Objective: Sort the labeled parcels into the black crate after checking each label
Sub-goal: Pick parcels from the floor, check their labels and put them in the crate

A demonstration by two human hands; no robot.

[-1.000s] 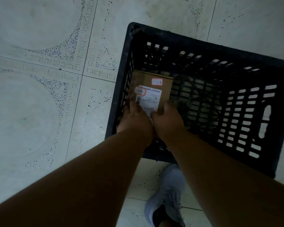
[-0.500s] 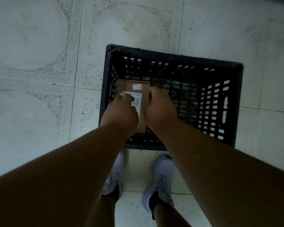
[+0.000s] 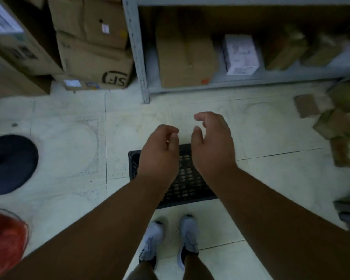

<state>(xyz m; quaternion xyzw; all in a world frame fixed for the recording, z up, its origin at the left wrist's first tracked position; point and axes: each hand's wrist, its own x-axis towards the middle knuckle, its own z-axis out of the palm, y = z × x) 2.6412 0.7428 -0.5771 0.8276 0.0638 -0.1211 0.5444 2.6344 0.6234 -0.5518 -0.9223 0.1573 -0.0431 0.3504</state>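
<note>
Hands [image 3: 160, 152] lifted, crate [image 3: 187, 178] half-hidden.

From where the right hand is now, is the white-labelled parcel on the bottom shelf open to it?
Probably yes. The right hand is empty with relaxed fingers, and the white-labelled parcel sits near the shelf front with nothing before it. It looks far off, so a forward step seems needed.

Both arms reach out in front, side by side. The left hand [image 3: 160, 152] has loosely bent fingers and holds nothing. The right hand [image 3: 211, 146] is also empty, its fingers softly bent. The hands are close together but do not touch.
</note>
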